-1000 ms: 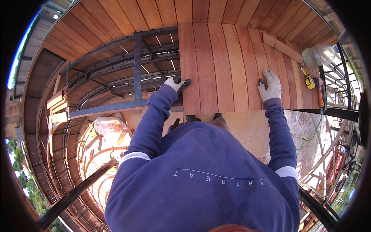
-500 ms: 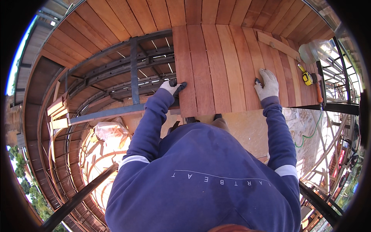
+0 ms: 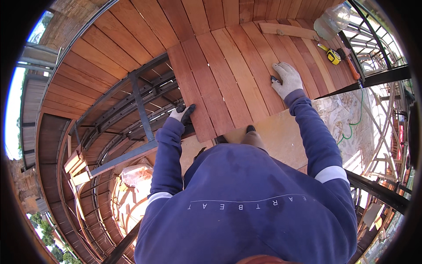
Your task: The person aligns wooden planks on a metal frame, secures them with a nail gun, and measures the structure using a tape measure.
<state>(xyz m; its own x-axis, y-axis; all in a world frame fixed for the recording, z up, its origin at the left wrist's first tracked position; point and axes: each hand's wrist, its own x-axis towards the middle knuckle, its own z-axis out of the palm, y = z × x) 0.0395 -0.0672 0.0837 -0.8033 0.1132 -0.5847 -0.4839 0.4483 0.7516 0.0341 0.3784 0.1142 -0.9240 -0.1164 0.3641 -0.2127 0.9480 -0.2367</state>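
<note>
My left hand (image 3: 181,114), in a pale glove with dark fingertips, is closed on the left edge of the outermost wooden board (image 3: 193,99). That board is reddish-brown and lies at the left end of a row of deck boards (image 3: 239,81). The fingers' undersides are hidden. Over on the right, my right hand (image 3: 288,80), gloved alike, rests on top of the boards with its fingers apart and nothing held. Beyond it, a loose wooden strip (image 3: 288,31) lies slantwise across the boards.
A yellow tape measure (image 3: 332,56) and an orange-handled tool (image 3: 350,64) sit at the deck's right end, near a clear plastic jug (image 3: 330,22). Left of the boards is an open dark metal frame (image 3: 140,103). A green hose (image 3: 351,130) hangs at right.
The view has turned, so the deck appears tilted and shifted left. Both hands keep about the same places on the boards.
</note>
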